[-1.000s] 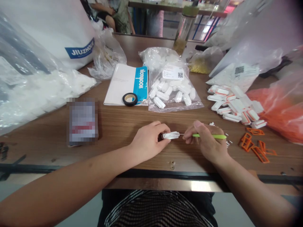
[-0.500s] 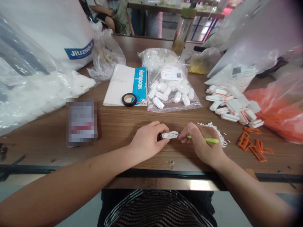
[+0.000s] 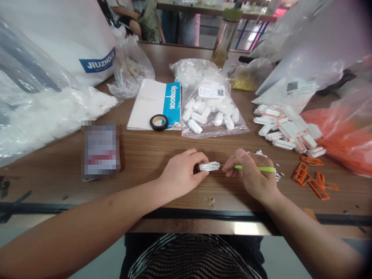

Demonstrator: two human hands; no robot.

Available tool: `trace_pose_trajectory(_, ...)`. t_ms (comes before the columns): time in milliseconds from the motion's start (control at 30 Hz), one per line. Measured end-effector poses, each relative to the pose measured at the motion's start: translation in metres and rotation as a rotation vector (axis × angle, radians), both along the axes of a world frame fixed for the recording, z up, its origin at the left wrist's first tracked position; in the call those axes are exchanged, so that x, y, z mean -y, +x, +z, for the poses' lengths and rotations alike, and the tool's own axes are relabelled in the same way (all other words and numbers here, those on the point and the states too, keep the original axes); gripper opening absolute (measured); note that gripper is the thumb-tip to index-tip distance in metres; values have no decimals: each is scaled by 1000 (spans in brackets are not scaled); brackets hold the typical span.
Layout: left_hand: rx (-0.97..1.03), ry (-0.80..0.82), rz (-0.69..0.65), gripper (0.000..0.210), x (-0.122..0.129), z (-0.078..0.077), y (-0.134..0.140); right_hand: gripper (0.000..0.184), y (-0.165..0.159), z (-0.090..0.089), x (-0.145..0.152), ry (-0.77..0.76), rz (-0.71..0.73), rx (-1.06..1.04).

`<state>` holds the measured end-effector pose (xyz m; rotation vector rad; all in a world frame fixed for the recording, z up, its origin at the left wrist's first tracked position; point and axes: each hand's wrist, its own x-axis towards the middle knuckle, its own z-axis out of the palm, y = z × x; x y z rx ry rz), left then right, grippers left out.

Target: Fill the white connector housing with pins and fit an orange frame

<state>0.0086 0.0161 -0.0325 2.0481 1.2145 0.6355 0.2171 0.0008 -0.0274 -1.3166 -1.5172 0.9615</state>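
My left hand (image 3: 181, 172) grips a small white plastic connector (image 3: 209, 166) just above the wooden table (image 3: 145, 155). My right hand (image 3: 252, 176) holds a thin green-handled tool (image 3: 255, 168) like a pen, its metal tip touching the connector's right end. A scatter of tiny white pieces (image 3: 273, 170) lies just right of my right hand. Several orange plastic clips (image 3: 312, 180) lie further right.
A pile of white-and-orange connectors (image 3: 286, 130), a clear bag of white parts (image 3: 210, 110), a notebook (image 3: 155, 102) with a tape roll (image 3: 159, 122), a blurred box (image 3: 100, 149), big bags (image 3: 43, 104) on the left and an orange bag (image 3: 345, 135) on the right ring the work spot. A bottle (image 3: 226, 35) stands behind.
My right hand with the green tool slid left toward the connector, then back slightly right; the left hand has held the connector still.
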Motion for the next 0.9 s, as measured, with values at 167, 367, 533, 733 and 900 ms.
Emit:
trace_pose_trajectory(167, 9, 10, -2, 11, 1, -2, -1, 51, -1, 1, -1, -26, -7, 20)
trace_pose_trajectory(367, 1, 11, 4, 10, 0, -3, 0, 49, -1, 4, 2, -35, 2, 106)
trace_pose_trajectory(533, 8, 8, -1, 11, -1, -3, 0, 49, 0, 1, 3, 28, 21, 46)
trace_pose_trajectory(733, 10, 25, -4, 11, 1, -3, -1, 47, -1, 1, 2, 13, 42, 60)
trace_pose_trajectory(900, 8, 13, 0, 11, 1, -3, -1, 47, 1, 0, 3, 39, 12, 11)
